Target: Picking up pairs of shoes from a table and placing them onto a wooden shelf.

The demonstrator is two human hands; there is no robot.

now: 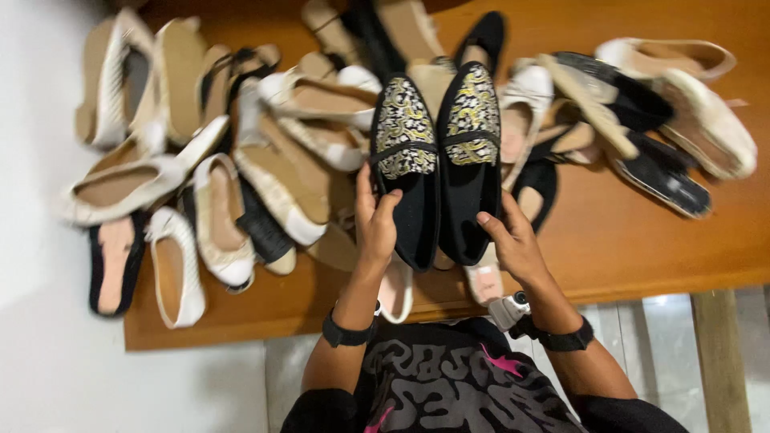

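A wooden table (642, 232) fills most of the view, its near edge running left to right above a pale floor. A heap of shoes (265, 152) covers the table's left and far parts: mostly white and beige flats, with a few black ones on the right. Above the middle of the heap, two black slippers with gold embroidered toes are held side by side, toes pointing far. The left hand (375, 223) grips the heel end of the left slipper (407, 168), fingers curled around its edge. The right hand (513, 240) grasps the heel end of the right slipper (469, 160), thumb on its side. Each wrist wears a black band.
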